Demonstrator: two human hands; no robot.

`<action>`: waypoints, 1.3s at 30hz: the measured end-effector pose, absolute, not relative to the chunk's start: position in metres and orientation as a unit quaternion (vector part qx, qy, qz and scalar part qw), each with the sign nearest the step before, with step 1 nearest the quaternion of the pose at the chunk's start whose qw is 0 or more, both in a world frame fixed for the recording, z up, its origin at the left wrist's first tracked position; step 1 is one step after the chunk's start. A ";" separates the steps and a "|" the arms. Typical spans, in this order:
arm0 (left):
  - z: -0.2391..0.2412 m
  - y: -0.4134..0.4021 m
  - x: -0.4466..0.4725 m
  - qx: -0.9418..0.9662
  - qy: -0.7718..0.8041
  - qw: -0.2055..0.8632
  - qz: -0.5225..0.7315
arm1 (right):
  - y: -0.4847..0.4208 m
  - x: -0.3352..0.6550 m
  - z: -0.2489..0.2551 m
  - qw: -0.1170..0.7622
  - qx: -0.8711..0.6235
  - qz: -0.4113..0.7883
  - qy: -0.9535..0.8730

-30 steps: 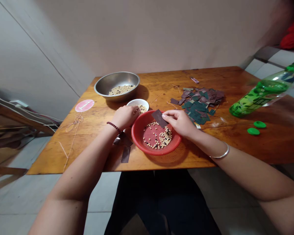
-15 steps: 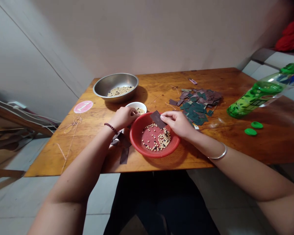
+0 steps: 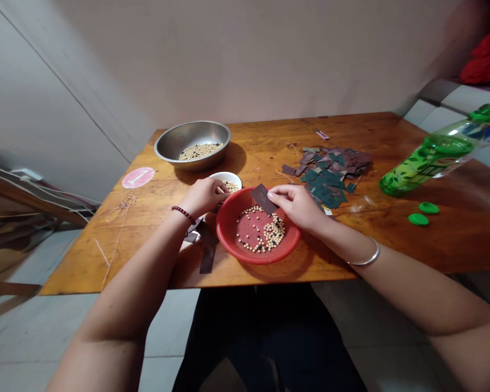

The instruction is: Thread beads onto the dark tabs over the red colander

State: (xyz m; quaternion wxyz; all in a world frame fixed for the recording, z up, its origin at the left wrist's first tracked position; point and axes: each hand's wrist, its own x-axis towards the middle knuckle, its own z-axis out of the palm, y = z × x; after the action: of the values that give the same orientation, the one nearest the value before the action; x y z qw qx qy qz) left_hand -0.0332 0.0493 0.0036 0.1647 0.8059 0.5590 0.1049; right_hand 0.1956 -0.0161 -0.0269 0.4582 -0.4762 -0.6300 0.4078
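A red plastic basket (image 3: 232,245) of pale and dark beans sits at the table's near edge. My right hand (image 3: 297,205) rests on its far right rim, fingers pinched on a dark rectangular card (image 3: 263,198) tilted into the basket. My left hand (image 3: 204,195) hovers just left of the basket beside a small white bowl (image 3: 227,177) of beans, its fingers curled together; what they pinch is too small to make out. A bead bracelet circles the left wrist, a silver bangle the right.
A steel bowl (image 3: 175,142) with beans stands at the back left of the wooden table (image 3: 392,239). A heap of dark fabric scraps (image 3: 329,171), a green bottle (image 3: 433,155), two green caps (image 3: 422,213), a pink numbered disc (image 3: 138,177), loose string and dark strips (image 3: 207,256) lie around.
My left hand has drawn back slightly from over the white bowl. The right hand with the card has barely moved; the view has shifted a little.
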 end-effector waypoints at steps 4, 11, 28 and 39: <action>0.002 0.050 -0.034 0.801 0.564 0.172 0.107 | -0.016 0.196 -0.028 0.456 -0.482 0.411 -0.625; -0.004 0.053 -0.035 0.806 0.559 0.149 0.124 | -0.016 0.196 -0.027 0.456 -0.479 0.415 -0.624; 0.016 0.026 -0.022 0.762 0.537 -0.086 0.352 | -0.018 0.195 -0.026 0.453 -0.474 0.398 -0.641; 0.009 -0.006 0.001 0.907 0.244 -0.092 0.330 | -0.030 0.188 -0.023 0.393 -0.413 0.437 -0.696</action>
State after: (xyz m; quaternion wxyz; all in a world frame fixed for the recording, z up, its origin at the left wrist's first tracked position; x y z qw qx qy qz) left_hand 0.0010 -0.0056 0.0094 -0.0921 0.9071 0.2443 0.3301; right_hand 0.1883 -0.0301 -0.0228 0.3930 -0.4126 -0.6959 0.4370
